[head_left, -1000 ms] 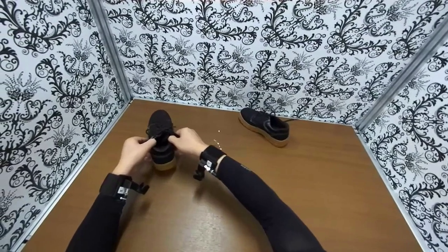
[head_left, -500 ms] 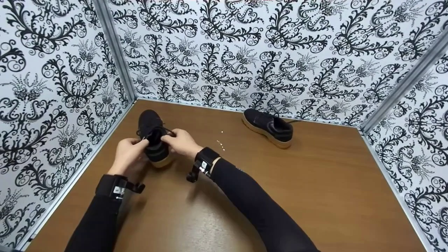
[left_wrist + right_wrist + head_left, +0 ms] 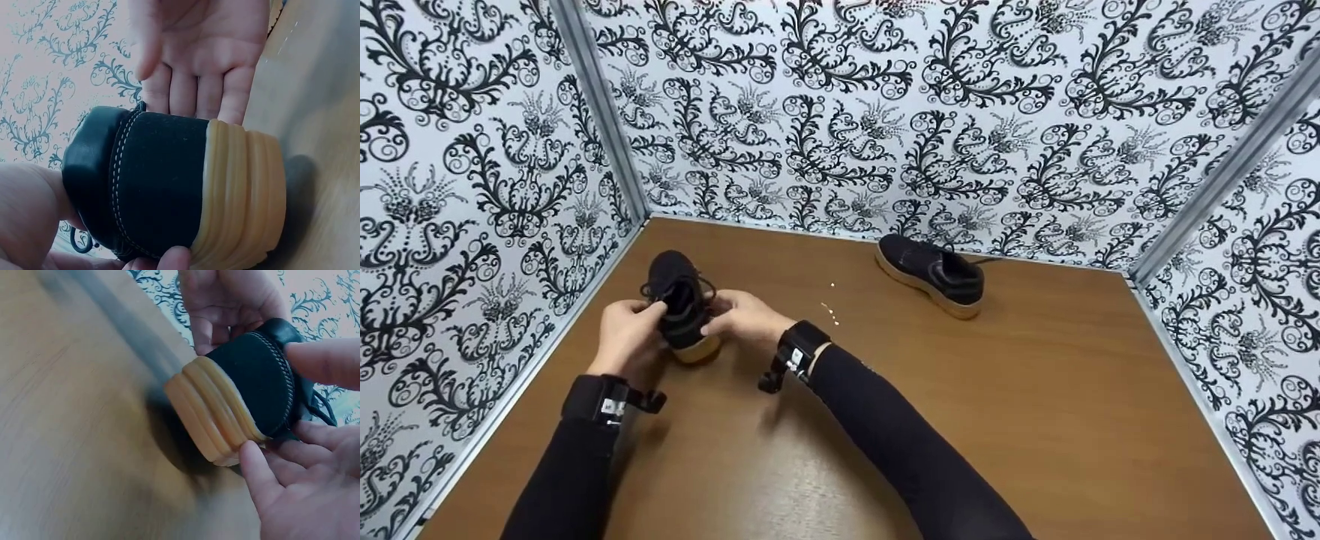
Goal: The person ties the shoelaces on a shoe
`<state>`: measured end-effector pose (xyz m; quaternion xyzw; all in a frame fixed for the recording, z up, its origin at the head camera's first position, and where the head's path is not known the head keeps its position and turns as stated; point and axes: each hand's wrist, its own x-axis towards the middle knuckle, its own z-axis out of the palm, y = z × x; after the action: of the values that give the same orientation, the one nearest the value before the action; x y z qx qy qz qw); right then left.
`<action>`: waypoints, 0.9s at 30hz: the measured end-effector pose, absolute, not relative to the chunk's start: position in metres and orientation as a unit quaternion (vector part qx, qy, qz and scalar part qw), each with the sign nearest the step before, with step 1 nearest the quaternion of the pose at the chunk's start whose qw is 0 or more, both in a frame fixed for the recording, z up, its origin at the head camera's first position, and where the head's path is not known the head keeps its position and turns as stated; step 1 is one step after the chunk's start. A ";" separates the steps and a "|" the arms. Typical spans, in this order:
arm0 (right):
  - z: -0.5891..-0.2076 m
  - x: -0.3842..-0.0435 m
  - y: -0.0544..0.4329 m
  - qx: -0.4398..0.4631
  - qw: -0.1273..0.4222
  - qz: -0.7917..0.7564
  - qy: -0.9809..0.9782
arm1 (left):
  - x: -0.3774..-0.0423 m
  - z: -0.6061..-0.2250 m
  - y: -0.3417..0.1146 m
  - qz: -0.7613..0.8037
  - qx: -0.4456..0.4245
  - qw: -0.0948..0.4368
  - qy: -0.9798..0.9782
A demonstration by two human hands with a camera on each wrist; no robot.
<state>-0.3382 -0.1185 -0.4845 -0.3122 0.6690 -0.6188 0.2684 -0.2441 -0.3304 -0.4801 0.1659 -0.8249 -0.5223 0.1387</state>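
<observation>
Had pulled the near shoe (image 3: 681, 306) slightly toward the body since half a second earlier, and had slid the right hand (image 3: 746, 319) from the lace area back to the side of the collar (image 3: 93, 163), closer to the heel. Had shifted the left hand (image 3: 622, 334) only a little, still at the opposite side of the opening. Had not moved the other shoe (image 3: 930, 274), lying well apart to the right, near the patterned back wall (image 3: 847, 97).

Held the near shoe between both hands over the left part of the counter (image 3: 1035, 375), toe pointing away, heel and tan sole (image 3: 244, 191) turned toward the body. Kept the left hand narrow around the collar side, with fingertips low on the upper. Held also with the right hand, but more loosely in appearance: thumb at the collar, fingers along the side, one fingertip at the tan sole.

Left the lace loops (image 3: 327, 406) free, outside the dark opening. Judging by this, had probably passed from handling laces and tongue to steadying or turning the whole shoe. Could not tell about contact between sole and counter; saw only a shadow beside the heel.
</observation>
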 end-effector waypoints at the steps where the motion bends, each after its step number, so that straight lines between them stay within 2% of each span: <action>1: -0.485 -0.339 -0.119 -0.316 0.272 -0.620 0.664 | -0.245 -0.480 -0.331 -0.515 0.168 0.143 -0.828; 7: -0.486 -0.342 -0.121 -0.332 0.286 -0.626 0.645 | -0.250 -0.479 -0.335 -0.497 0.173 0.149 -0.838; 14: -0.491 -0.339 -0.126 -0.302 0.299 -0.650 0.630 | -0.260 -0.479 -0.342 -0.458 0.174 0.175 -0.854; 27: -0.493 -0.329 -0.131 -0.335 0.245 -0.557 0.720 | -0.263 -0.486 -0.345 -0.435 0.173 0.165 -0.868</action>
<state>-0.3288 -0.1313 -0.4934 -0.3348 0.7198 -0.5567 0.2445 -0.2627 -0.3448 -0.4859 0.1732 -0.8681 -0.4349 0.1651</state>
